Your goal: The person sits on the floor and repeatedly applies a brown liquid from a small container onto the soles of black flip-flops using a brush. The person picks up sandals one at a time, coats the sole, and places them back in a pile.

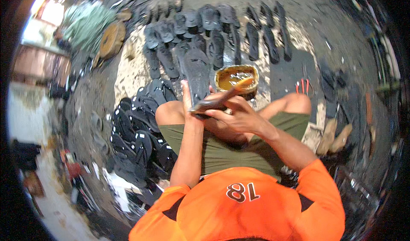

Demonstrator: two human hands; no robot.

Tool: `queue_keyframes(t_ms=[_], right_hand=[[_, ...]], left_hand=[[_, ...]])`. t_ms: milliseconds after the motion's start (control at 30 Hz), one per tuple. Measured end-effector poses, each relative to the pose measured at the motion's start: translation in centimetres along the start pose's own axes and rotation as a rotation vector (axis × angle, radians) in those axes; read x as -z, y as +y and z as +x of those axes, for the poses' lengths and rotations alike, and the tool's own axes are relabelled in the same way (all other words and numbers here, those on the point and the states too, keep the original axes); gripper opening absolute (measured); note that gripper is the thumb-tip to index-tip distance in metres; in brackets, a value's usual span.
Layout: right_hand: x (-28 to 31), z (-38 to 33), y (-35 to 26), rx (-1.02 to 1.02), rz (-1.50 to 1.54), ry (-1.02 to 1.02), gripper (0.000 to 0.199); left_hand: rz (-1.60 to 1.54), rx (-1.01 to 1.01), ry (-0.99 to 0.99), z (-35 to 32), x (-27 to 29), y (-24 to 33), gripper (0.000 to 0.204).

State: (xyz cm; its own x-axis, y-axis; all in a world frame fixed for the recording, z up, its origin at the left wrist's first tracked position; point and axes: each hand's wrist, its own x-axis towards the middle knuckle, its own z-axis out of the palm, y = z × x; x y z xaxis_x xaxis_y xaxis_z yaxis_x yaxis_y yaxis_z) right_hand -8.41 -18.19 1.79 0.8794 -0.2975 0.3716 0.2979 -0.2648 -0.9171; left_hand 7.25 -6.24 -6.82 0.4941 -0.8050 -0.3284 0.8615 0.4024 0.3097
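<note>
Well beyond the left hand, to its far left, lies a pale-green, crumpled heap of net-like material (87, 25). Nearer, still ahead and to the left of that hand, a thick, round, brown wooden block (112, 39) stands tilted on its edge. Just to the left of the hand and forearm, a loose pile of black sandals with small white tags (143, 143) spreads out.

The left hand (188, 102) grasps a long, black, foot-shaped sole (195, 72), which points away from the person just ahead of the palm. Beyond that hand, black sandal-shaped pieces (217, 49) stand in rows.

Between the two hands, a long, dark-brown, stick-like tool with a yellow-orange end (218, 101) slants up to the right; its exact kind cannot be told. The right hand (241, 116) is closed around it. Just ahead of this hand sits a squarish container with a crusted yellowish rim and amber liquid (216, 79), partly behind the tool's yellow-orange end.

Farther right of the right hand are a flat, dark-grey mat (282, 81), slim tools with red handles (303, 86) near its edge, and two pale-tan, foot-shaped blocks (328, 136).
</note>
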Motion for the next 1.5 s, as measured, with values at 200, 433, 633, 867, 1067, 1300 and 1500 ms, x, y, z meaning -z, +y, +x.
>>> queue_keyframes(t_ms=[200,433,633,867,1067,1300,1500], right_hand=[[5.0,-0.7,-0.6,-0.36,0.235,0.404,0.035],[8.6,-1.8,0.3,-0.355,0.076,0.653,0.038],[11.0,-3.9,0.9,-0.417,-0.042,0.736,0.036],[13.2,-5.5,-0.5,-0.475,-0.144,0.893,0.029],[12.7,-3.2,-2.3,-0.607,-0.217,0.873,0.029],[11.1,-1.7,1.6,-0.648,-0.338,0.768,0.045],[8.0,1.7,4.6,-0.593,-0.208,0.579,0.043]], left_hand=[[-0.353,-0.219,0.308,4.5,4.8,-0.9,0.075],[-0.226,-0.12,0.579,0.8,2.0,-2.1,0.042],[0.165,-0.225,0.199,0.8,0.3,10.3,0.019],[0.54,-0.659,0.641,12.5,10.0,24.0,0.041],[0.539,-0.574,0.808,12.7,16.7,24.0,0.032],[0.866,-0.855,0.622,-10.0,2.1,16.2,0.026],[1.093,-0.96,1.164,-27.4,7.1,20.4,0.047]])
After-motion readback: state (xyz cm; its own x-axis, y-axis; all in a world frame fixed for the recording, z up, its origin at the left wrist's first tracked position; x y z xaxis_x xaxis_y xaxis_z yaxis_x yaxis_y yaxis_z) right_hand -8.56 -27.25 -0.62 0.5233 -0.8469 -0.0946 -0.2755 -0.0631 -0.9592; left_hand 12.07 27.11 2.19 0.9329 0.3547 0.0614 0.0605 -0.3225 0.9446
